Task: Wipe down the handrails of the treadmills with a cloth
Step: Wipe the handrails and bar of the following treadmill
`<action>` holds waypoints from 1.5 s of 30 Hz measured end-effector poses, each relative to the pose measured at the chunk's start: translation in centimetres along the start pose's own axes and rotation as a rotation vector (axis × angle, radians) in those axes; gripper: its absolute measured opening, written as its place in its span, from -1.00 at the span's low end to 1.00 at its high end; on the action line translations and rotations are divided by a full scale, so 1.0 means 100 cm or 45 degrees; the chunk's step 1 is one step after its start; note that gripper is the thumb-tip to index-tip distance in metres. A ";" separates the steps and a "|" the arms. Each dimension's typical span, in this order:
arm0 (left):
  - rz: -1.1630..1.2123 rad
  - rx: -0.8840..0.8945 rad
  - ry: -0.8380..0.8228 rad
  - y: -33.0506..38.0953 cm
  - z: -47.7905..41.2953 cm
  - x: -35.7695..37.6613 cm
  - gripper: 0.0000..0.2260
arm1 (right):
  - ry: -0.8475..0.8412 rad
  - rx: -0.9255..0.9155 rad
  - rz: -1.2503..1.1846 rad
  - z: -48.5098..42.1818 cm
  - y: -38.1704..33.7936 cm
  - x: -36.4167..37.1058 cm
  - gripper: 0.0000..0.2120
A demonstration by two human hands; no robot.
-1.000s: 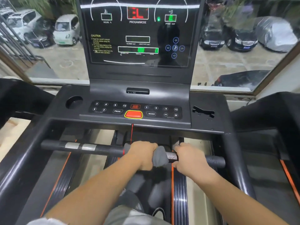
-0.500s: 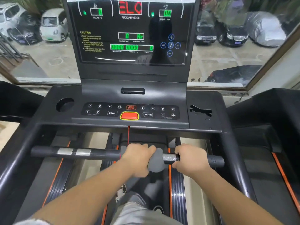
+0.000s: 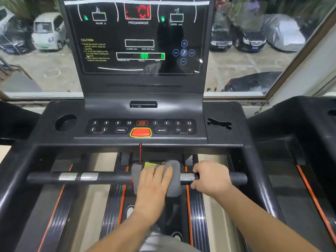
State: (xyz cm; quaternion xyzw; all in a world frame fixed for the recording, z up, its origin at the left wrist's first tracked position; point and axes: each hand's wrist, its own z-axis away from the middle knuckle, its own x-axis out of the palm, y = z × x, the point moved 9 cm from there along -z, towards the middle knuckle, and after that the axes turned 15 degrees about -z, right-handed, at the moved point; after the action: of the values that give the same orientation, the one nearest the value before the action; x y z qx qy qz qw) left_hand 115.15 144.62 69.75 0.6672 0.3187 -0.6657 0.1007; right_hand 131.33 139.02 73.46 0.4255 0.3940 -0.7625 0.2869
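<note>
A black front handrail (image 3: 109, 177) with silver sensor bands runs across the treadmill in front of me. A grey cloth (image 3: 173, 176) with a yellow-green patch is draped over the bar's middle. My left hand (image 3: 154, 180) lies flat on the cloth with fingers stretched, pressing it against the bar. My right hand (image 3: 211, 176) is wrapped around the bar just right of the cloth, beside a worn silver band. The black side rails (image 3: 261, 180) slope down on both sides.
The console (image 3: 143, 128) with a red stop button and buttons sits just beyond the bar, with a cup hole at left. The display panel (image 3: 140, 37) rises above. A red safety cord hangs near the cloth. Neighbouring treadmills (image 3: 300, 124) flank both sides; a window is ahead.
My left hand has loosened from a closed grip round the bar to a flat palm on the cloth, which is now spread wider over the bar. The right hand keeps its grip.
</note>
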 end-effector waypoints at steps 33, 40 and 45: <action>1.756 -1.110 -0.334 -0.041 0.094 -0.022 -0.78 | -0.035 0.117 0.069 -0.001 -0.001 -0.002 -0.70; 1.036 -0.707 0.361 -0.089 0.024 -0.092 -0.69 | -0.002 0.070 0.049 0.005 0.000 0.000 -0.74; 0.209 -0.067 -0.326 -0.012 0.008 -0.015 -0.24 | -0.007 0.047 -0.111 0.022 0.025 -0.005 -0.48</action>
State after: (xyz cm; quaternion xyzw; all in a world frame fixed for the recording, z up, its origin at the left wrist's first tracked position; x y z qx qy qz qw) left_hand 113.97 144.71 71.51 0.5978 0.2649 -0.7263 0.2121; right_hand 132.55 135.90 73.68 0.4112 0.3971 -0.7825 0.2466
